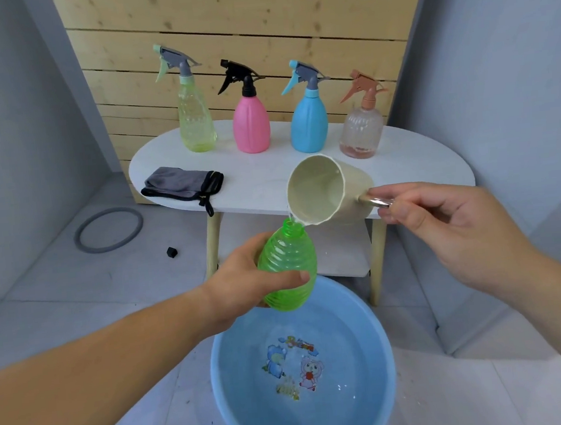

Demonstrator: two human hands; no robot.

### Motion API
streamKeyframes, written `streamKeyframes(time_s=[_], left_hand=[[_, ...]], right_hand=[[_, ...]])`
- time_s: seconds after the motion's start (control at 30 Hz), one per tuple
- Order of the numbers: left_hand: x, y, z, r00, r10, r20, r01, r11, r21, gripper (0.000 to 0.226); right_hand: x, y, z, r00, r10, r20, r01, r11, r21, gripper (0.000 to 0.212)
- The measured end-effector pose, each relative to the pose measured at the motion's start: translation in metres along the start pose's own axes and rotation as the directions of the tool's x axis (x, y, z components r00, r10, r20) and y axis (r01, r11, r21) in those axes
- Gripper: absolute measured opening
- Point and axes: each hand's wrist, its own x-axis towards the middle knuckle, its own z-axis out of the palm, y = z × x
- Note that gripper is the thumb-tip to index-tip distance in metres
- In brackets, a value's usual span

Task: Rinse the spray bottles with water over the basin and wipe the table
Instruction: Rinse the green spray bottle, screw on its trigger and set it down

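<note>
The left hand (pixel 244 277) reaches in from the lower left, with fingers and thumb wrapped round the belly of the green bottle (pixel 287 266). The bottle has no spray head and its open neck tilts up to the right. The right hand (pixel 445 227) pinches the metal handle (pixel 375 201) of a cream cup (pixel 324 187), tipped so its lip meets the bottle's mouth, where a thin trickle seems to run.

The bottle hangs above the far rim of the blue basin (pixel 351 325), just short of the table's front edge and between its legs.

On the white oval table (pixel 269 186) a grey cloth (pixel 184 184) lies at the left. Behind it stand a yellow sprayer (pixel 196 124), a pink sprayer (pixel 251 126), a blue sprayer (pixel 309 124) and a clear sprayer (pixel 362 132). A slatted wood panel (pixel 254 26) backs them. A grey ring (pixel 108 230) lies on the pale tiled floor.
</note>
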Motion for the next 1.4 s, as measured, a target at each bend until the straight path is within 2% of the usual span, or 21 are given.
streamKeyframes(time_s=[0.6,1.23,1.4], left_hand=[[0.0057,-0.0076,0.0023,1.000,-0.016,0.001,0.016,1.000,-0.003,0.072],[0.0065,-0.0072,0.0032,1.000,-0.011,0.001,0.011,1.000,0.001,0.067],[0.0073,-0.0079,0.0030,1.000,-0.014,-0.001,0.014,1.000,0.010,0.074]], right_hand=[[0.0013,-0.0009,0.0007,0.998,-0.058,-0.033,0.057,0.998,-0.028,0.021],[0.0022,0.0021,0.0001,0.994,-0.091,-0.054,0.087,0.994,-0.073,0.010],[0.0021,0.0038,0.0006,0.993,-0.106,-0.048,0.102,0.992,-0.081,0.009]])
